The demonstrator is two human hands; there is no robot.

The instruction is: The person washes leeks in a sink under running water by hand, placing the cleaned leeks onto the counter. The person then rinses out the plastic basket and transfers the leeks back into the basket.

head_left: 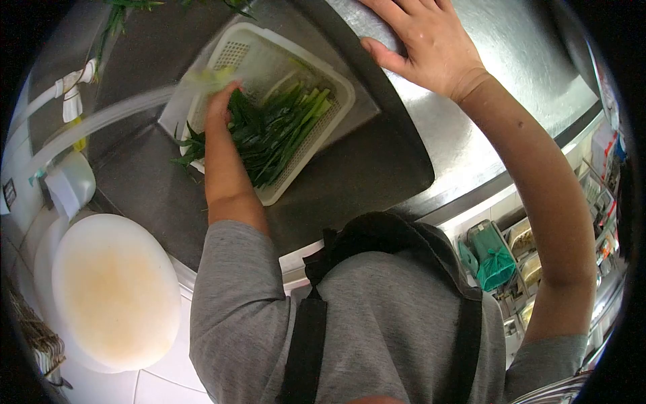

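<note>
1. A dark basin (377, 161) filled the upper centre of the frame, and a shiny steel counter (518, 60) spread over the upper right.
2. At the lower left lay white tiles (161, 377), partly covered by a round white slab (118, 296) with a tan stain. A white container (75, 180) stood just above the slab, and pale pipe fittings (70, 87) were higher up the left side.
3. Trays and bins crowded the right side, a tied green bag (496, 268) among them.
4. Inside the basin, in the upper centre, a pale perforated basket (342, 91) sat askew. Long leafy greens (276, 135) lay in it, some trailing over its left side; more leaves (124, 8) showed at the upper left edge.
5. The left hand (223, 101) reached into the basket at the left of the greens. Its fingers were mostly hidden and blurred, so whether they pinched anything could not be told. A pale, hose-like band (101, 122) curved from the left toward that hand.
6. The right hand (429, 48) was palm down at the steel counter's left part, thumb spread well away from the other fingers, whose tips ran past the top of the frame.
7. The basin's curved rim ran down the right of centre, with a gap between it and the basket. Steel stretched rightward from the right hand; the grey-shirted torso (383, 316) bounded the bottom.
</note>
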